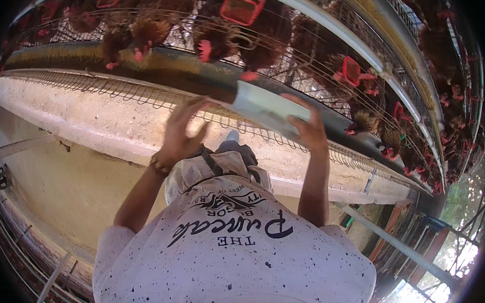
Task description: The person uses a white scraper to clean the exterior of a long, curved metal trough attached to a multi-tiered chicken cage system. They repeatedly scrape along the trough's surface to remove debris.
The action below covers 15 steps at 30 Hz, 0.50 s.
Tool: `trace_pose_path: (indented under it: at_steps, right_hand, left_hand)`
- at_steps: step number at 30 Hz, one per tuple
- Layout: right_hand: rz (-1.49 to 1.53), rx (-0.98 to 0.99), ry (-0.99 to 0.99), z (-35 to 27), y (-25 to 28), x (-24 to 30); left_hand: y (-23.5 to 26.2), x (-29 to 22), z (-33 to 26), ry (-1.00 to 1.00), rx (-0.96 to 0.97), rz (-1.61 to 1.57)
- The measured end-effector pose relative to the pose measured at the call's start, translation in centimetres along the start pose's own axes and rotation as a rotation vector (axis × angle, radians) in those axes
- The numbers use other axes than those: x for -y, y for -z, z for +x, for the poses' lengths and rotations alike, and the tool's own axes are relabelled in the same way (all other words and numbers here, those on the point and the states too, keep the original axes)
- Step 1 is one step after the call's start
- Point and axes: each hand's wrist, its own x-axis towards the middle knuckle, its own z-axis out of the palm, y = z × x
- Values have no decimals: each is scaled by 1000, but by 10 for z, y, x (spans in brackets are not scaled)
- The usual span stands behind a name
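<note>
My right hand [309,126] grips the right end of a pale, curved plastic piece [259,107]. Its exact kind I cannot make out. The piece is tilted over the long dark feed trough [204,70], covering part of it. My left hand [183,132] is apart from the piece, off to its left, with thumb and fingers spread. Beneath that hand runs a coiled wire [133,95] along the trough's near side. Both hands are a little blurred.
Several brown hens [263,39] with red combs stand behind the wire cage bars along the trough. A white pipe [329,27] crosses above them. Red plastic frames [242,10] hang on the cage. A pale concrete ledge [84,105] lies on my side.
</note>
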Motion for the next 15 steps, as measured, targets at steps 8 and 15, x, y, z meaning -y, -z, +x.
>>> trace_pose_path:
  at_steps: [8,15]
  right_hand:
    - [-219,-237,-93,-75,173,-38]
    - [-382,-131,-254,-93,286,-90]
  left_hand:
    - [-278,-42,82,-221,565,-4]
    - [-403,-81,79,-220,595,70]
